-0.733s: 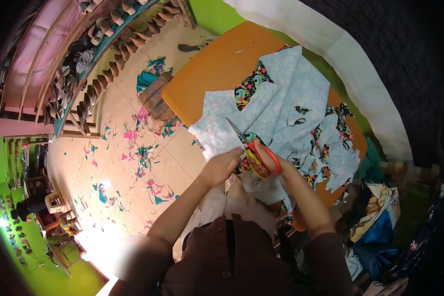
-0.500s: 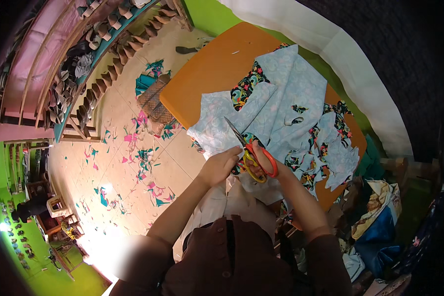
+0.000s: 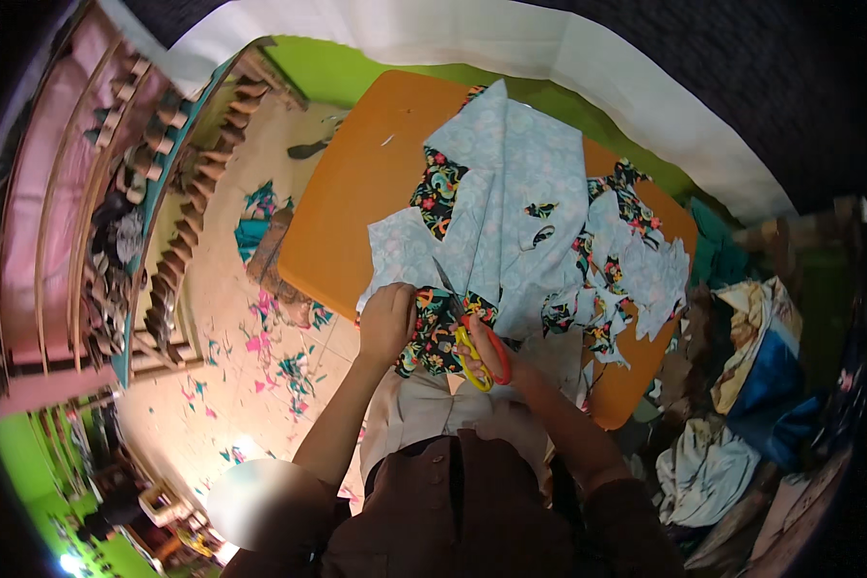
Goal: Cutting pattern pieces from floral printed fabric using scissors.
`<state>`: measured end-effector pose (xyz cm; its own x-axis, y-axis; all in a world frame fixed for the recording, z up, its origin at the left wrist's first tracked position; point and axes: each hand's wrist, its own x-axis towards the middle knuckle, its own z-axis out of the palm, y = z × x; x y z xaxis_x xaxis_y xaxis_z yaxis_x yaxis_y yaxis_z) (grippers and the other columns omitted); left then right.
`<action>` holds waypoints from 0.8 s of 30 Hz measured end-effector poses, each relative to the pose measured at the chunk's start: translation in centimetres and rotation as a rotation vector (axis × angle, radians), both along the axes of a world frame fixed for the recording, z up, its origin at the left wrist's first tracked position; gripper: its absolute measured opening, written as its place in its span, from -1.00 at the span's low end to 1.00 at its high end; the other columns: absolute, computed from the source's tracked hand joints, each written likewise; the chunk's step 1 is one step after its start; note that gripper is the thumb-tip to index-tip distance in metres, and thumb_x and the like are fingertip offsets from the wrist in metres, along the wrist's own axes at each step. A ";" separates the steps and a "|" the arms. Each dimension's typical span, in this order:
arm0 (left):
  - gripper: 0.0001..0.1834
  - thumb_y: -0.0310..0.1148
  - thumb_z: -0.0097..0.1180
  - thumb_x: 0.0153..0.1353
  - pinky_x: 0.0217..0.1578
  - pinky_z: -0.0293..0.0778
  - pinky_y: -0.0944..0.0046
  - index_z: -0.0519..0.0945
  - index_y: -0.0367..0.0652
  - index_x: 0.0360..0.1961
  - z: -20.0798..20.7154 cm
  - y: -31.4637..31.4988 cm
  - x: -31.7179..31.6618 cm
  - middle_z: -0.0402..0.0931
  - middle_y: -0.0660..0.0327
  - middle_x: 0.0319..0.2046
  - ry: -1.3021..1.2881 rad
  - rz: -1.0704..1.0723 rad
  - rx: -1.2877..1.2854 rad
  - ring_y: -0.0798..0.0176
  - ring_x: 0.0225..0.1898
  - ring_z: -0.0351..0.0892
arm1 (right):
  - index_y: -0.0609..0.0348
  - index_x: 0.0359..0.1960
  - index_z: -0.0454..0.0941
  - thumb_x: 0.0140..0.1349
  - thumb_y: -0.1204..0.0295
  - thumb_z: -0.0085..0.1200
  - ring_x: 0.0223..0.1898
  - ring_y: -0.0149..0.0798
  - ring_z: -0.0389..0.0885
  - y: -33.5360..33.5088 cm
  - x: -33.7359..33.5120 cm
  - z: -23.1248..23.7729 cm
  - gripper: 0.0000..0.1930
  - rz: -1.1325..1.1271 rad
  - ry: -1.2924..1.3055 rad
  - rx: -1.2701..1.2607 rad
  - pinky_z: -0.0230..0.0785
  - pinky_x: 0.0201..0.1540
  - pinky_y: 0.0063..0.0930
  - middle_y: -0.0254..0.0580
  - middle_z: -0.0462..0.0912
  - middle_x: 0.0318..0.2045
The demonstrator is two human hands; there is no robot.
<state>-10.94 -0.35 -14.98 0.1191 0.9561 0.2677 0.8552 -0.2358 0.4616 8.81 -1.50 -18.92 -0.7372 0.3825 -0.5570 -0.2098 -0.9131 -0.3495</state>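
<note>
A large piece of cloth, pale blue on one face and black with a bright floral print on the other, lies across the table with its near edge by my lap. My left hand is closed on that near edge, where a turned-over part shows the dark floral face. In my right hand are scissors with red and yellow handles. Their dark blades point away from me over the cloth, just right of my left hand; how far they are parted is hard to tell.
The cloth lies on an orange table, with ragged offcuts at its right. Crumpled fabrics are heaped at the right. Pink and teal scraps litter the tiled floor. Racks of shoe lasts stand at the left.
My left hand has moved left, away from the scissors, and the cloth's near edge is now turned over, showing more floral print. The scissors stay in my right hand. The whole view has shifted.
</note>
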 end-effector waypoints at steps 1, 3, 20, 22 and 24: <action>-0.78 -0.54 0.03 -0.10 -0.37 0.32 0.14 0.37 -0.21 -0.34 -0.1 0.6 -0.1 0.42 0.11 -0.42 -0.001 -0.033 -0.004 0.04 -0.38 0.40 | 0.01 -0.10 0.22 0.11 -0.16 -0.33 -0.79 -0.56 0.16 -0.3 -0.3 0.6 -0.45 -0.033 -0.001 -0.004 0.06 -0.76 -0.69 -0.43 0.23 -0.60; -0.75 -0.52 0.03 -0.08 -0.33 0.32 0.15 0.36 -0.21 -0.31 0.2 1.9 -0.4 0.42 0.09 -0.42 -0.016 -0.170 -0.007 0.03 -0.36 0.40 | 0.06 -0.10 0.22 0.06 -0.23 -0.32 -0.77 -0.58 0.13 -1.0 -1.2 1.7 -0.37 -0.043 -0.264 0.132 0.03 -0.75 -0.70 -0.42 0.20 -0.62; -0.61 -0.25 0.11 -0.04 -0.23 0.31 0.14 0.38 -0.31 -0.25 -1.5 5.4 -3.4 0.39 0.01 -0.25 -0.211 -0.521 -0.135 -0.05 -0.23 0.38 | 0.01 -0.51 0.17 0.03 -0.27 -0.35 -0.75 -0.62 0.06 -5.0 -8.8 4.0 -0.45 -0.411 -0.505 0.114 -0.09 -0.73 -0.74 -0.51 0.13 -0.72; -0.62 -0.27 0.11 -0.03 -0.23 0.32 0.16 0.37 -0.31 -0.25 -1.6 5.7 -3.7 0.39 0.01 -0.27 -0.240 -0.515 -0.218 -0.03 -0.23 0.38 | 0.02 -0.51 0.16 0.03 -0.27 -0.34 -0.74 -0.63 0.06 -4.5 -9.0 6.1 -0.45 -0.338 -0.432 0.164 -0.09 -0.72 -0.74 -0.50 0.14 -0.71; -0.63 -0.28 0.10 -0.02 -0.23 0.32 0.17 0.37 -0.31 -0.25 -1.8 5.9 -3.9 0.40 0.00 -0.28 -0.266 -0.505 -0.299 -0.01 -0.22 0.39 | 0.03 -0.53 0.16 0.04 -0.25 -0.34 -0.72 -0.62 0.08 -4.8 -9.2 5.3 -0.45 -0.347 -0.394 0.154 -0.08 -0.71 -0.74 -0.50 0.15 -0.70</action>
<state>-14.82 5.55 -16.77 0.5407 0.8373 0.0809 0.5198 -0.4081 0.7505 -0.39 -6.33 -13.58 -0.2998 0.6654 -0.6836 -0.3160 -0.7454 -0.5869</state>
